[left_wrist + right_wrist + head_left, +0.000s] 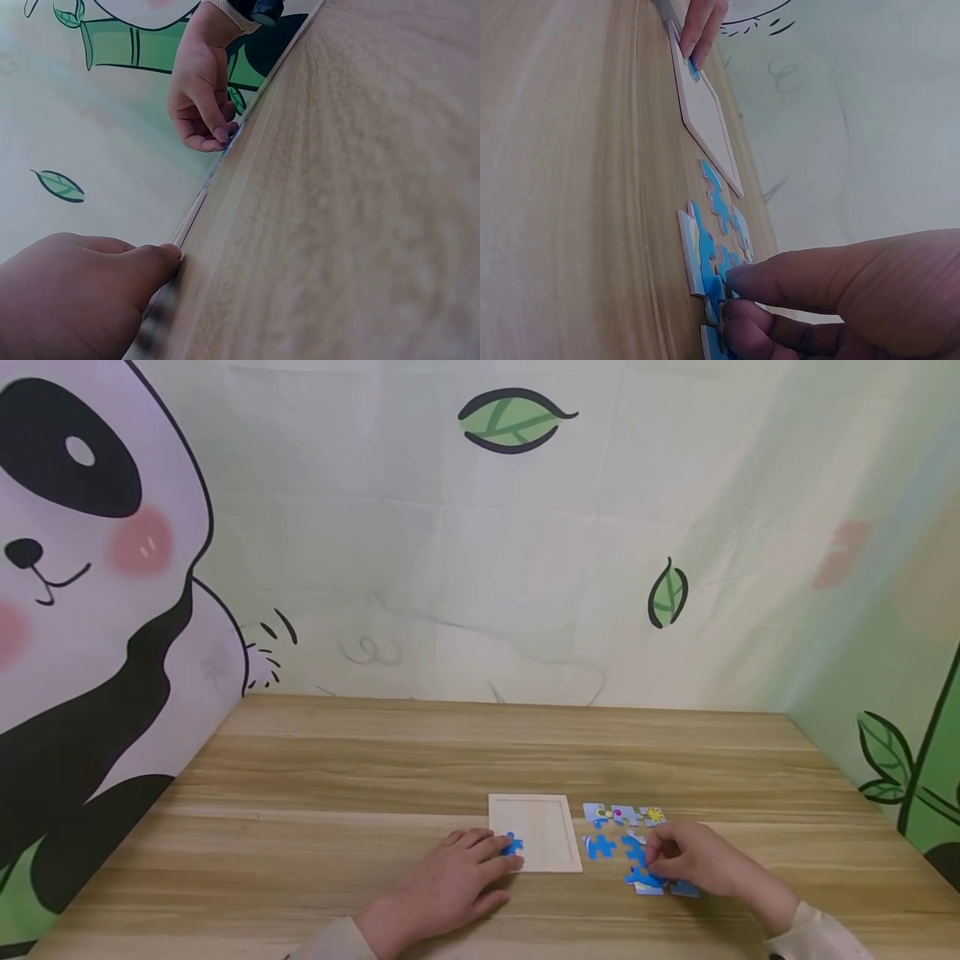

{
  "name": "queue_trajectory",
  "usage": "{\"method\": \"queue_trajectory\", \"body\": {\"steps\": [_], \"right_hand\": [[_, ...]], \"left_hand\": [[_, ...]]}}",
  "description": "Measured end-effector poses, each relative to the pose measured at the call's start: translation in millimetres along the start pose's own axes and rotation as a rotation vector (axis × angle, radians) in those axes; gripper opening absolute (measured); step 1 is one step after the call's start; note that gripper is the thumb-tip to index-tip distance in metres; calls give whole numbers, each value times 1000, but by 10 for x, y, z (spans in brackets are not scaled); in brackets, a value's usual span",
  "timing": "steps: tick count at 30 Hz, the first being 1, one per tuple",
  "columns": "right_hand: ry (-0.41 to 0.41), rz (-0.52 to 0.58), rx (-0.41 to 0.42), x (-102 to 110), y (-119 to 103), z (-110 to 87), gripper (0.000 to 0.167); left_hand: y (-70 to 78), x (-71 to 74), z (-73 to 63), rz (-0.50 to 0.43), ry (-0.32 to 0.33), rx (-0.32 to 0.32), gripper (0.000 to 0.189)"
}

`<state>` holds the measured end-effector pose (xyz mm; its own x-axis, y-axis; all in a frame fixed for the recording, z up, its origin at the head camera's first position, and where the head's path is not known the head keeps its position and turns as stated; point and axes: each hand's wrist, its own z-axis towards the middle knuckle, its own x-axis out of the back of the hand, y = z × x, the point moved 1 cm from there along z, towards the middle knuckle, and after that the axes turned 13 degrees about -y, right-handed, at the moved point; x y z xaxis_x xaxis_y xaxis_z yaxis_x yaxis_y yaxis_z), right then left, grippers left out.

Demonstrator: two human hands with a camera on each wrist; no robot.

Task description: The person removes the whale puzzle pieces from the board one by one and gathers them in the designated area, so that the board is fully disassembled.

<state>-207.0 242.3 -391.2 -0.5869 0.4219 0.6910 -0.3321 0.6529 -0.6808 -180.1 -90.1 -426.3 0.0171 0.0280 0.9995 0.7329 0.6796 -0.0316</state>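
A square wooden puzzle tray [546, 835] lies on the table with one blue puzzle piece [515, 843] inside, near its left side. My left hand [457, 878] rests across the tray's left edge, fingers extended, fingertips touching that piece and partly covering it. To the right of the tray, loose blue jigsaw pieces [600, 847] lie in loose rows. Among them, my right hand [693, 858] pinches a blue puzzle piece [718, 289] between thumb and forefinger, low over the others. The fingers hide much of that piece.
Along the top of the group are pieces with a yellow sun [655, 814] and a pink swirl [621, 813]. Another blue piece [685, 888] lies below the right hand. Behind the wooden table [337, 760] stands a cloth backdrop [360, 527] with a panda and leaves.
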Motion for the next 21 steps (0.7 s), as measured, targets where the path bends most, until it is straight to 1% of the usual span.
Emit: {"method": "queue_trajectory", "body": {"steps": [2,7,11,15,21], "right_hand": [[6,-4,-16,0,-8,-10,5],[37,-30,-50,17,-28,-38,7],[62,-44,-32,53,-56,-38,8],[69,-28,-16,89,-122,-10,9],[83,-18,13,115,-225,44,9]], "left_hand": [[3,-1,5,-7,-10,2,39],[13,1,13,-7,-10,-1,39],[7,-9,16,-2,0,-2,39],[-5,-11,14,1,11,-7,39],[-9,15,17,-20,-1,-11,38]]}}
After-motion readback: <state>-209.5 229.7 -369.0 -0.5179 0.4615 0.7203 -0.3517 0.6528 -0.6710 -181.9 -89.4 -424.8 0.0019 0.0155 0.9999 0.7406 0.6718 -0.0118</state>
